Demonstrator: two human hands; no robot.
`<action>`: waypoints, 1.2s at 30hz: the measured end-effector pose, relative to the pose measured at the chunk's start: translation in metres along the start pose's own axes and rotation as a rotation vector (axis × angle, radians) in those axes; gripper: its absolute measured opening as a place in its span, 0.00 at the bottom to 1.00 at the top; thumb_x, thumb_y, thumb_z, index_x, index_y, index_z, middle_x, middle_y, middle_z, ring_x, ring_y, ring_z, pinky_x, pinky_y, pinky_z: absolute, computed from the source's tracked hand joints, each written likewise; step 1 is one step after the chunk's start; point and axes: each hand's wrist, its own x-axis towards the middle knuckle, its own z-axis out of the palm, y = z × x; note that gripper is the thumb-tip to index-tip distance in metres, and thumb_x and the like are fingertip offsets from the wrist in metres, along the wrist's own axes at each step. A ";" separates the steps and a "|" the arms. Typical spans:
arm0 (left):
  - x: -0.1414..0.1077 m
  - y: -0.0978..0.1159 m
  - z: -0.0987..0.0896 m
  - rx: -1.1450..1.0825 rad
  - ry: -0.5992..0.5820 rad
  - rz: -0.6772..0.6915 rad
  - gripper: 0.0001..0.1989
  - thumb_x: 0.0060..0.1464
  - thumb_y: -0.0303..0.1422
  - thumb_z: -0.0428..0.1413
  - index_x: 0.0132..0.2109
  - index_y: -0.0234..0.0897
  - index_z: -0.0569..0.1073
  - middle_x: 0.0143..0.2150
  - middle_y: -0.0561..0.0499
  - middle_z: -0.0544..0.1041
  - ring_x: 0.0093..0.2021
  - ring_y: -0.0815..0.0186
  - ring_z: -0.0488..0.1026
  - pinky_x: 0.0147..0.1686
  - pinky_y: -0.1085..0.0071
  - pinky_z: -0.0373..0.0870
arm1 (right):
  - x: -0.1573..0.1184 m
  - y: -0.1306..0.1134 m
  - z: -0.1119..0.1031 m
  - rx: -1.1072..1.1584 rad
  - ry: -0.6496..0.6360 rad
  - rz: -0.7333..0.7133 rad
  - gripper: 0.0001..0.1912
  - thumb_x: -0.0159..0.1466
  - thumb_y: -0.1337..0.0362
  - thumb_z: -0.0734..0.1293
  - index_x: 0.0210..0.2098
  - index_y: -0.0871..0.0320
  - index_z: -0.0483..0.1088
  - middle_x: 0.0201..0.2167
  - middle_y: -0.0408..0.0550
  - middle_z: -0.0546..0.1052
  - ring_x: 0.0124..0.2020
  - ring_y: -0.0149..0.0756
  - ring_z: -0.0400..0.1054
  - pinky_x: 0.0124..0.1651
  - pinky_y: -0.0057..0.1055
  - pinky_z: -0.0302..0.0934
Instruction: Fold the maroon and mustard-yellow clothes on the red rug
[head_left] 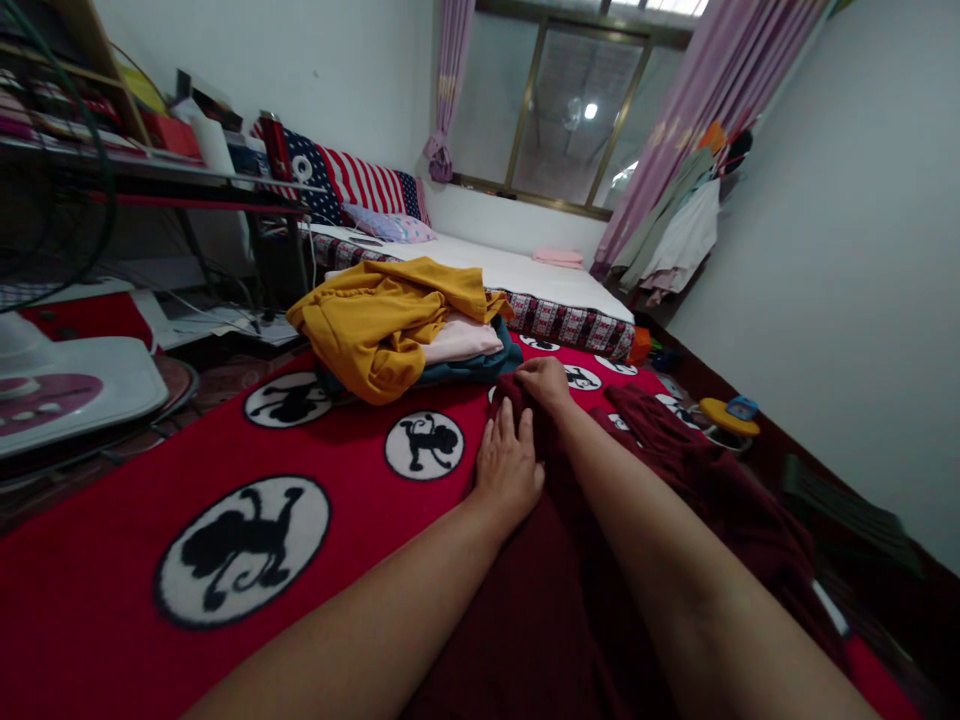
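Observation:
A dark maroon garment (517, 600) lies spread over the red blanket (360, 540), running from the bottom of the view up to both hands; its exact kind is not clear. My left hand (508, 465) rests on its left part with the fingers extended. Just beyond, my right hand (545, 382) pinches the garment's far end between thumb and fingers. Past my hands sits a pile of clothes with a mustard-yellow garment (382, 320) on top, a pale pink one (461, 340) and a teal one (480, 368) below. More maroon cloth (720, 490) lies rumpled at the right.
A low bed (487, 262) with a patterned side stands behind the pile. On the left are a cluttered desk (225, 190) and a white and pink appliance (82, 385). To the right, a yellow stool (727, 417) stands near the wall, and clothes (686, 235) hang by the curtain.

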 end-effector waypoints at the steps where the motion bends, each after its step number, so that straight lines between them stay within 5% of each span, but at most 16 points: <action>1: 0.001 0.000 0.000 0.001 -0.011 -0.006 0.40 0.54 0.32 0.57 0.69 0.26 0.50 0.71 0.28 0.44 0.71 0.46 0.45 0.66 0.54 0.51 | -0.001 0.004 0.002 0.004 0.016 0.021 0.13 0.61 0.65 0.65 0.41 0.57 0.79 0.40 0.50 0.82 0.43 0.37 0.75 0.41 0.25 0.63; 4: 0.002 0.000 0.001 0.011 -0.068 -0.025 0.40 0.55 0.34 0.56 0.69 0.23 0.49 0.71 0.27 0.46 0.71 0.46 0.44 0.67 0.53 0.49 | -0.004 0.012 0.005 0.027 0.017 0.069 0.12 0.61 0.64 0.65 0.40 0.59 0.79 0.39 0.52 0.82 0.41 0.38 0.75 0.41 0.26 0.63; 8: 0.002 0.001 0.000 0.021 -0.096 -0.006 0.36 0.57 0.34 0.55 0.67 0.22 0.54 0.70 0.28 0.49 0.71 0.46 0.45 0.68 0.53 0.46 | -0.003 0.011 -0.002 0.103 -0.055 0.071 0.19 0.66 0.54 0.61 0.32 0.62 0.77 0.26 0.50 0.80 0.27 0.33 0.73 0.32 0.25 0.61; 13: -0.001 0.000 -0.001 0.009 0.014 0.003 0.31 0.55 0.33 0.56 0.64 0.27 0.59 0.67 0.32 0.58 0.69 0.48 0.51 0.68 0.53 0.48 | -0.012 0.009 -0.008 0.334 -0.187 0.002 0.19 0.45 0.52 0.76 0.17 0.59 0.69 0.13 0.40 0.69 0.17 0.27 0.62 0.23 0.24 0.51; 21: -0.001 0.002 -0.009 -0.050 0.217 0.089 0.18 0.54 0.31 0.56 0.52 0.33 0.67 0.64 0.39 0.63 0.69 0.51 0.51 0.69 0.52 0.45 | -0.036 0.017 0.000 0.622 0.037 -0.043 0.23 0.53 0.41 0.65 0.24 0.56 0.64 0.20 0.42 0.71 0.23 0.31 0.63 0.28 0.27 0.59; 30: -0.001 0.000 -0.008 -0.065 0.169 0.040 0.16 0.57 0.29 0.53 0.53 0.36 0.68 0.62 0.42 0.66 0.67 0.55 0.56 0.68 0.53 0.47 | -0.034 0.018 0.005 0.386 0.115 0.012 0.17 0.53 0.48 0.69 0.22 0.56 0.69 0.21 0.44 0.72 0.28 0.34 0.66 0.34 0.29 0.56; 36: 0.003 0.001 -0.016 -0.078 0.177 -0.232 0.18 0.57 0.34 0.55 0.54 0.36 0.67 0.64 0.40 0.62 0.62 0.52 0.61 0.58 0.56 0.62 | -0.055 0.042 -0.040 0.034 -0.210 -0.025 0.30 0.55 0.35 0.63 0.20 0.57 0.69 0.17 0.41 0.67 0.22 0.30 0.60 0.26 0.28 0.47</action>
